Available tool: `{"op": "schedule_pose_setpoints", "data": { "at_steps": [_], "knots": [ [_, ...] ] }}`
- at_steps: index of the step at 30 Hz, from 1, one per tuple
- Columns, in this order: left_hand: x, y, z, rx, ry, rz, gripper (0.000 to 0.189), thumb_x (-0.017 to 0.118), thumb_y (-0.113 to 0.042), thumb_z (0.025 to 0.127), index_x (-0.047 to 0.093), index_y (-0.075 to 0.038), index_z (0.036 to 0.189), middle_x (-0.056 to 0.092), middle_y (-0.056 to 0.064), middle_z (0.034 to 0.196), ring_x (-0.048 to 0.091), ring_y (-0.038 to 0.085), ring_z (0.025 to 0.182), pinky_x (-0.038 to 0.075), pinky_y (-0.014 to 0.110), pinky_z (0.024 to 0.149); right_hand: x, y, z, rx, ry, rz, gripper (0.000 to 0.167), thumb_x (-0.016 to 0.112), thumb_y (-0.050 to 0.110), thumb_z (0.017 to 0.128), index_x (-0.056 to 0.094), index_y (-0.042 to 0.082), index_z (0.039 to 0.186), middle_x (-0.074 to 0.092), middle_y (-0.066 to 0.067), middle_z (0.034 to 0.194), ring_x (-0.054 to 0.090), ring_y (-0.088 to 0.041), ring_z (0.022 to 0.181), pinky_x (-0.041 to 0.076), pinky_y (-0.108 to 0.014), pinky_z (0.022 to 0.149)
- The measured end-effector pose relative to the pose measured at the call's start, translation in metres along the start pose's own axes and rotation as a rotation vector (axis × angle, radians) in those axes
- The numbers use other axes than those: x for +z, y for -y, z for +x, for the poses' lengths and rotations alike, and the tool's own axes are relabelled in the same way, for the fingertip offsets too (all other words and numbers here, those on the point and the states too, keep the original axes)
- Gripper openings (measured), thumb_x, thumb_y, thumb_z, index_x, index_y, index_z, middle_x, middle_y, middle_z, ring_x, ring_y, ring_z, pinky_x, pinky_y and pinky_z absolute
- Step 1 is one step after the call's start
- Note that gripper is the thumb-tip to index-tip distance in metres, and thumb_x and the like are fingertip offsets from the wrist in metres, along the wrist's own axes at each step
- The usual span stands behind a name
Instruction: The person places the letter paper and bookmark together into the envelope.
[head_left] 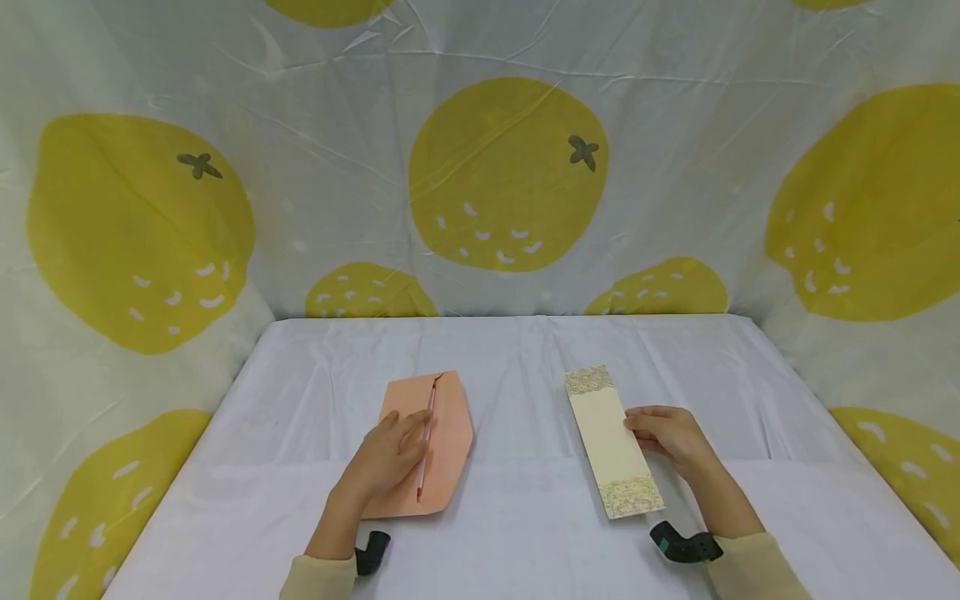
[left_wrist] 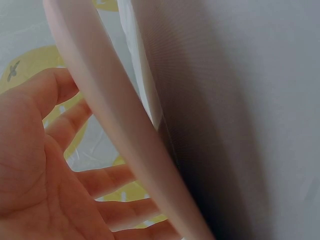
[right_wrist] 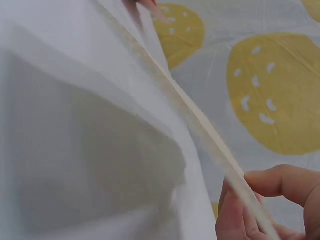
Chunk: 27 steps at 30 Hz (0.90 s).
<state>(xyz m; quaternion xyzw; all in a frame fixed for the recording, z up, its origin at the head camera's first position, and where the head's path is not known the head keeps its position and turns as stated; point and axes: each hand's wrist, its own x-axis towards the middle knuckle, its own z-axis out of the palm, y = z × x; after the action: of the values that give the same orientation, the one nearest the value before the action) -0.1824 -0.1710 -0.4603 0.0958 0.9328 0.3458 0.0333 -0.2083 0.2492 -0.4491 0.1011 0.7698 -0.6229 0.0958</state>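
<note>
A salmon-pink envelope-like piece (head_left: 450, 462) with angled corners lies left of centre on the table, its near edge (left_wrist: 117, 105) seen side-on in the left wrist view. Along it runs a slender white stick with reddish ends (head_left: 422, 471); its exact kind is unclear. My left hand (head_left: 386, 457) rests fingertips on the pink piece and stick, fingers fairly straight. To the right, my right hand (head_left: 671, 435) pinches the long edge of a cream card strip (head_left: 609, 442) with gold speckled ends. In the right wrist view, thumb and fingers grip the card's edge (right_wrist: 200, 120), off the table.
A white cloth (head_left: 517, 533) covers the table. Behind and on both sides hangs a pale curtain with yellow fruit prints (head_left: 510, 175). Black wrist devices (head_left: 686, 546) sit below each hand, near beige sleeves (head_left: 757, 571).
</note>
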Motion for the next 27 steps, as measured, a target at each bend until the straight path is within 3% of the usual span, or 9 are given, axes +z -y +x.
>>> {"op": "schedule_pose_setpoints", "data": {
  "at_steps": [15, 27],
  "knots": [
    [-0.001, -0.002, 0.0, -0.027, 0.006, -0.005, 0.047, 0.06, -0.024, 0.096, 0.052, -0.021, 0.141, 0.032, 0.034, 0.147, 0.031, 0.056, 0.133, 0.031, 0.071, 0.098, 0.044, 0.019, -0.007, -0.064, 0.025, 0.019, 0.038, 0.064, 0.005, 0.092, 0.055, -0.018, 0.121, 0.066, -0.007, 0.094, 0.064, -0.012, 0.078, 0.055, -0.024, 0.069],
    [-0.002, -0.002, -0.001, -0.007, 0.008, 0.004, 0.046, 0.061, -0.024, 0.095, 0.053, -0.02, 0.141, 0.034, 0.035, 0.146, 0.032, 0.057, 0.132, 0.031, 0.071, 0.097, 0.071, 0.026, -0.012, -0.08, 0.062, 0.049, 0.032, 0.066, 0.004, 0.089, 0.06, -0.015, 0.113, 0.066, -0.009, 0.093, 0.065, -0.016, 0.078, 0.055, -0.026, 0.069]
  ]
}}
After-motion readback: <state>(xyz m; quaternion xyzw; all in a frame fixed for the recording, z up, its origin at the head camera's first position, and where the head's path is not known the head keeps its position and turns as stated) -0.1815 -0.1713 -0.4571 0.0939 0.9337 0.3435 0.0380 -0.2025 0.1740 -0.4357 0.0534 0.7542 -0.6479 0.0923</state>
